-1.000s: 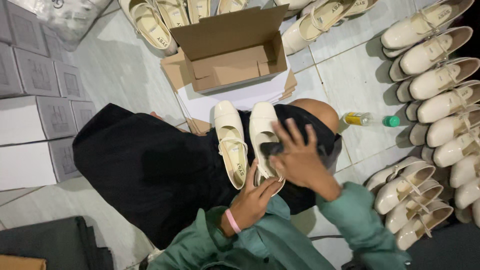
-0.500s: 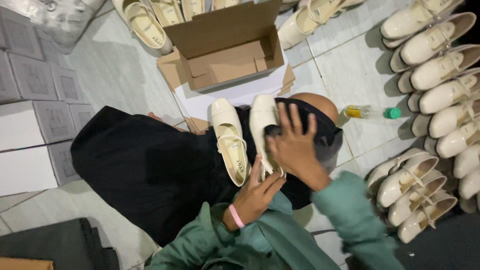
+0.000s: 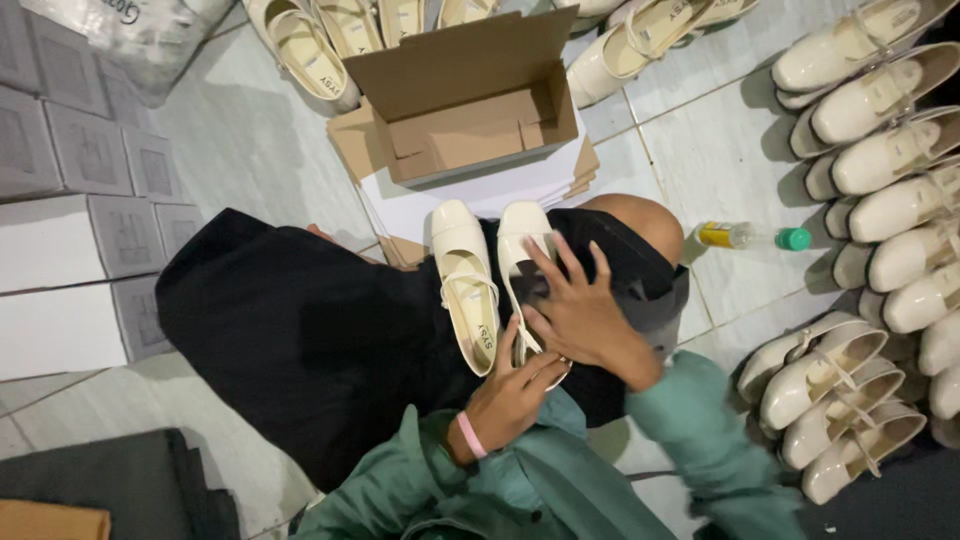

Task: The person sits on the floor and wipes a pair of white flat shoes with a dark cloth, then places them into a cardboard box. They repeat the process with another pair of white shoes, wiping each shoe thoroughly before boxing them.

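Two cream strap shoes lie side by side on the lap, over a black skirt (image 3: 300, 330), toes pointing away from the body, heels toward the hands. Long axis of both runs straight out from the wrists, so each hand reaches along the shoe, not across it.

R hand (image 3: 585, 315) lies spread flat, fingers fanned, over the right shoe (image 3: 522, 240); palm covers its mid and heel part, only the toe end shows beyond the fingertips. Not a clenched hold, more a press from above; can't tell if the thumb hooks under the edge.

L hand (image 3: 512, 395), pink band on the wrist, sits at the heel end, between the two shoes, fingers up against the inner side of the left shoe (image 3: 465, 290) and the heel of the right one. Looks like a loose pinch at the heel; whether it truly grips can't be told.

R hand is the nearer one to the right shoe, L hand nearer the left.

Past the toes, farther out from both hands: an open cardboard box (image 3: 470, 110) on a stack of flat white sheets. Off to the R hand's outer side, a small bottle w/ green cap (image 3: 750, 237) lying on the tiled floor (image 3: 720, 150), then rows of more cream shoes (image 3: 880, 160). Off the L hand's outer side, stacked grey and white boxes (image 3: 70, 250)
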